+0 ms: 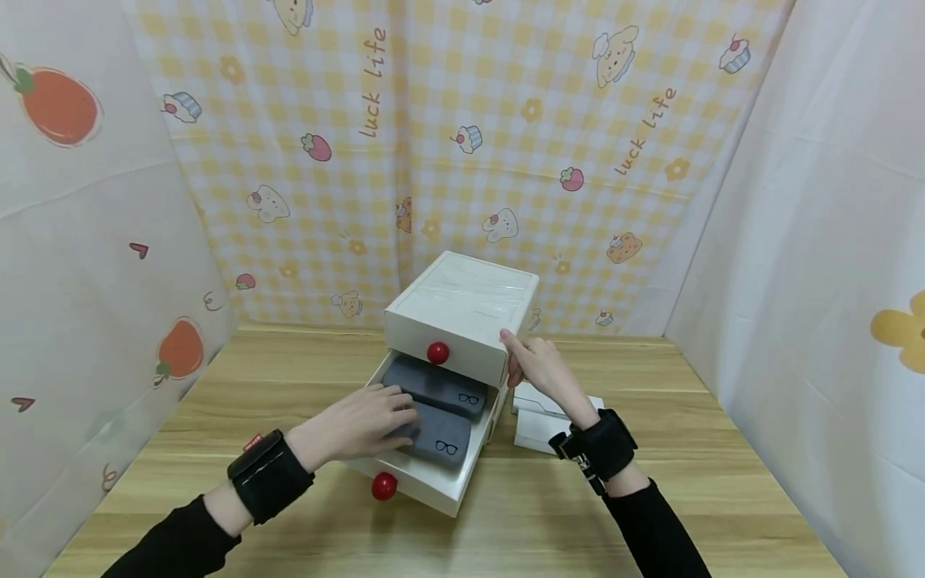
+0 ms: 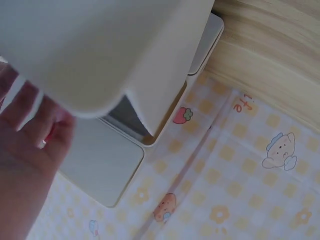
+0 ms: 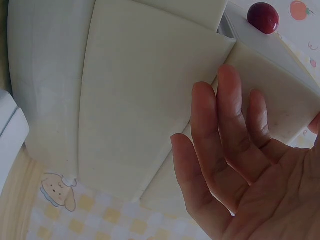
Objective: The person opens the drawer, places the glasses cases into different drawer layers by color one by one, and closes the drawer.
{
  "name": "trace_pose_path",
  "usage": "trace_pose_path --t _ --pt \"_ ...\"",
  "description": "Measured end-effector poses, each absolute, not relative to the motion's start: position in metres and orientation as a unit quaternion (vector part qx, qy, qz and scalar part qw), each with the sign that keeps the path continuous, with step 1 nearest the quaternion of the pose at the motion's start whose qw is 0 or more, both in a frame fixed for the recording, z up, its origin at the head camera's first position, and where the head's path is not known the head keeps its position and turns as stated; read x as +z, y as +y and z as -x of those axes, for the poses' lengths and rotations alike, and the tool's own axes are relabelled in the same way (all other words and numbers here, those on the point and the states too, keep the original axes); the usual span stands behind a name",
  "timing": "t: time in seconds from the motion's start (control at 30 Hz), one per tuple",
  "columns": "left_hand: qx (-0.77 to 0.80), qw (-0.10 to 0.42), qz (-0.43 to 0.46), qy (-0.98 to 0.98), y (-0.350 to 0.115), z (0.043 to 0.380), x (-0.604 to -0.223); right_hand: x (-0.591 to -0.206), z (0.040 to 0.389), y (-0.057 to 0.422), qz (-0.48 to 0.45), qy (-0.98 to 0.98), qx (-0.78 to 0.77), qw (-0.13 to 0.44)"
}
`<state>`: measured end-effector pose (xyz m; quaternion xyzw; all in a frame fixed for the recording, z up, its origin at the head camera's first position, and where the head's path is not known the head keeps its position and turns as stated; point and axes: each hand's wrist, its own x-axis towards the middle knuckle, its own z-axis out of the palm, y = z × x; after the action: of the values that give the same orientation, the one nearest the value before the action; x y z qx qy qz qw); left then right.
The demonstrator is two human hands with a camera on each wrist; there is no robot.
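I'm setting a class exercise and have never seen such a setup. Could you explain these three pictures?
There is no machine: a person works with two bare hands. The wide picture comes from a camera on the head; the other two come from cameras on the left and right wrists. On the table stands a white cabinet, its lower drawer pulled out, with two grey cases inside. White objects, hard to identify, lie beside it. The left hand is over the nearer case; the right hand is at the cabinet's side. Neither appears to grip anything.
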<state>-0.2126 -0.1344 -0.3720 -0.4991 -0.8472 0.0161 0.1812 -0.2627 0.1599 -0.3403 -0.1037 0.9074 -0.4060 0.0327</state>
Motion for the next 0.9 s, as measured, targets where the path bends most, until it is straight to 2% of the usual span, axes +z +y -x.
trace_pose_path --t 0.23,0.67,0.9 --pt "-0.046 0.313 0.551 -0.772 -0.139 0.206 -0.385 -0.341 0.263 0.16 0.106 0.907 -0.406 0.032" --pt "-0.077 0.391 0.562 -0.725 -0.149 0.189 -0.4 -0.342 0.264 0.16 0.104 0.908 -0.406 0.028" --pt "-0.042 0.47 0.561 -0.679 -0.159 0.186 -0.414 -0.342 0.264 0.16 0.109 0.906 -0.408 0.029"
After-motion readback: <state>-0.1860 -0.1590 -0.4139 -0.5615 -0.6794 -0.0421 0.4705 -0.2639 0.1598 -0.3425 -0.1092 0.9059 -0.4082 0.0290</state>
